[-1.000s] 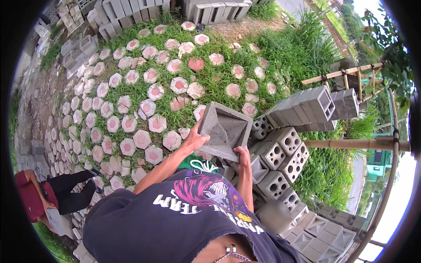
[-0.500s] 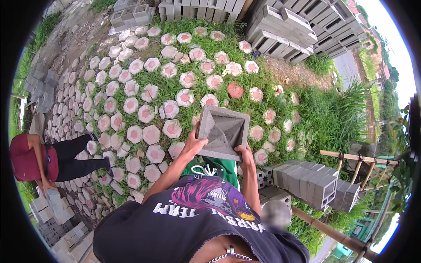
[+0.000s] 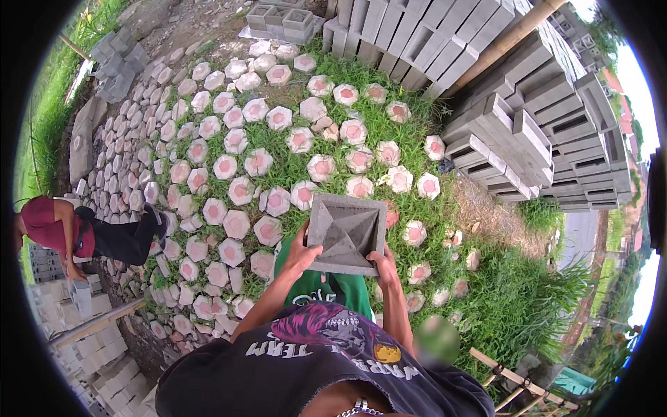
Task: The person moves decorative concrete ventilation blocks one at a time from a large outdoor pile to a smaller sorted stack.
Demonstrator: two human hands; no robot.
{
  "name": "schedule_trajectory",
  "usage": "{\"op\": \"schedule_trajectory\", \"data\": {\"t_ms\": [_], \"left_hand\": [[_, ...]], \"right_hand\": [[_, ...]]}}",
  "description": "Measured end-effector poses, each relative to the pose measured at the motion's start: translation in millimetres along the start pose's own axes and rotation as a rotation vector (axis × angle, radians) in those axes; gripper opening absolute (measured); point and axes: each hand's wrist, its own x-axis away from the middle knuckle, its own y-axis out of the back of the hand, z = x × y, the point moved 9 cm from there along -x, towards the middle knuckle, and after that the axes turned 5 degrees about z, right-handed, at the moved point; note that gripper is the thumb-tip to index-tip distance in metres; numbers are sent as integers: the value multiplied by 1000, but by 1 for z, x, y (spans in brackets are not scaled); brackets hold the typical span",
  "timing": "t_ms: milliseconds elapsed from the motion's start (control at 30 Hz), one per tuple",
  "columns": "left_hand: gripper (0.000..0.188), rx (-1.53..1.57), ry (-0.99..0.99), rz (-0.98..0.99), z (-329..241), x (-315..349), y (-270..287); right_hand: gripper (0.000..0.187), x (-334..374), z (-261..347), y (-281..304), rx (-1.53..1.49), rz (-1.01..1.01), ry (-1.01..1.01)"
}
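Note:
A square grey concrete block (image 3: 345,229) with a raised rim and slanted faces meeting inside is held up before my waist. My left hand (image 3: 301,254) grips its lower left edge, thumb over the rim. On the lower right edge, my right hand (image 3: 384,267) is closed around the rim in the same way. Fingers beneath the block are hidden. Hexagonal pavers (image 3: 267,230) with pinkish centres lie in the grass below and beyond it.
Tall stacks of grey concrete blocks (image 3: 500,135) stand at the far right, with a smaller group of hollow blocks (image 3: 278,23) at the far edge. At the left, another person (image 3: 66,226) bends with a hand on a block (image 3: 80,295). Bamboo rails (image 3: 517,379) stand near right.
My view has swung right, bringing more of the far block stacks in. I still hold the concrete block in both hands, now a little more level. The other person's legs have shifted.

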Motion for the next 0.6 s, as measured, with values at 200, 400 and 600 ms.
{"op": "schedule_trajectory", "data": {"t_ms": [200, 400, 600], "left_hand": [[87, 13, 13, -122, -34, -43, 5], [88, 90, 38, -180, -75, -120, 40], [84, 69, -107, -180, -168, -227, 101]], "right_hand": [[66, -56, 65, -15, 10, 102, -47], [46, -141, 136, -56, 186, 96, -36], [49, -242, 197, -125, 76, 125, -21]]}}
